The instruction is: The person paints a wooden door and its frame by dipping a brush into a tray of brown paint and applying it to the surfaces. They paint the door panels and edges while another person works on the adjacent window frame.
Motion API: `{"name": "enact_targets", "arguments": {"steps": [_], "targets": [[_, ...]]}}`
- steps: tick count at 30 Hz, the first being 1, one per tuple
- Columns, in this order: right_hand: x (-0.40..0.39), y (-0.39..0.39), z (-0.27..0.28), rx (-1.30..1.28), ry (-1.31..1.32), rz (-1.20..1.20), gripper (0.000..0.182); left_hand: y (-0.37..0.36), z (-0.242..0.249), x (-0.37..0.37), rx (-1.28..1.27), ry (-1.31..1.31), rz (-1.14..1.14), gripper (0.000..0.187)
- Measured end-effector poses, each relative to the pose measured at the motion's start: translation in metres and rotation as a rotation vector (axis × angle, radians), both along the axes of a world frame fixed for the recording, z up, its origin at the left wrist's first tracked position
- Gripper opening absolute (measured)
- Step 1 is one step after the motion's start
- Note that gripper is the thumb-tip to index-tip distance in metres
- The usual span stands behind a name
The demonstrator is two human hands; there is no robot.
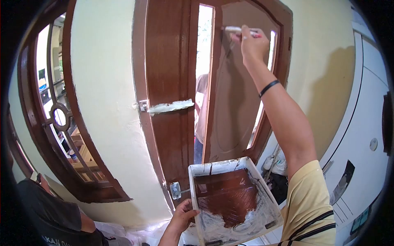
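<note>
My left hand (182,217) grips the left rim of a white paint tray (269,192), its thumb over the edge. Brown paint (230,197) lies in the tray, with streaks up its walls. Raised to the upper right, my right hand (254,43) is closed around a paintbrush (234,29) with a pale handle and a red end. The brush tip points left, at the left edge of the dull brown door panel (242,82). Whether the bristles touch the wood cannot be made out. Darker, glossier brown covers the door's left part (168,61).
Whitish masking (170,106) wraps the door handle, and a lock (175,190) sits lower. A person in a dark shirt (49,209) is at lower left; another person (201,110) shows through the narrow opening. A brown-framed window (65,119) is left, a white door (365,115) right.
</note>
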State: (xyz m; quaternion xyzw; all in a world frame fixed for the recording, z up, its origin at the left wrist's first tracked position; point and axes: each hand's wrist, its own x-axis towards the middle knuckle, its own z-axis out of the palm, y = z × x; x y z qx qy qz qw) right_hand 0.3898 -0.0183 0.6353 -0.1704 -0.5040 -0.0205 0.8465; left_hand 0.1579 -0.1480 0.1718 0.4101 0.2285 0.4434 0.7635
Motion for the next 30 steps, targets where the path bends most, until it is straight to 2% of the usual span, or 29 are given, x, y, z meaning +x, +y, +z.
{"name": "enact_targets", "arguments": {"steps": [2,5,7,10,13,16,18,21,27,30], "targets": [[0.000,0.002,0.011,0.137,0.042,0.101,0.017,0.000,0.000,0.001,0.015,-0.014,-0.002,0.037],[-0.002,0.009,-0.030,0.057,-0.015,0.067,0.016,0.007,-0.006,-0.001,0.016,-0.028,-0.021,0.038],[0.013,0.026,-0.075,-0.059,-0.063,-0.050,0.016,0.010,-0.006,0.001,0.014,-0.017,-0.011,0.034],[0.028,0.035,-0.153,-0.225,-0.110,-0.078,0.017,0.019,-0.009,-0.002,0.020,0.005,-0.049,0.035],[0.017,0.002,-0.185,-0.452,-0.002,0.138,0.017,0.029,-0.018,-0.002,0.042,0.015,-0.087,0.038],[0.019,0.001,-0.171,-0.578,-0.018,0.107,0.015,0.036,-0.023,-0.002,0.047,-0.005,-0.120,0.039],[0.021,0.008,-0.148,-0.530,-0.063,0.090,0.013,0.039,-0.024,0.002,0.053,0.004,-0.124,0.039],[0.025,0.024,-0.094,-0.525,-0.156,-0.047,0.010,0.042,-0.022,0.005,0.056,0.032,-0.114,0.039],[0.006,0.012,0.020,-0.293,-0.082,-0.116,0.012,0.051,-0.020,0.006,0.072,0.056,-0.147,0.038],[0.009,0.020,0.073,-0.229,-0.035,-0.227,0.013,0.053,-0.014,0.008,0.073,0.057,-0.142,0.036]]}}
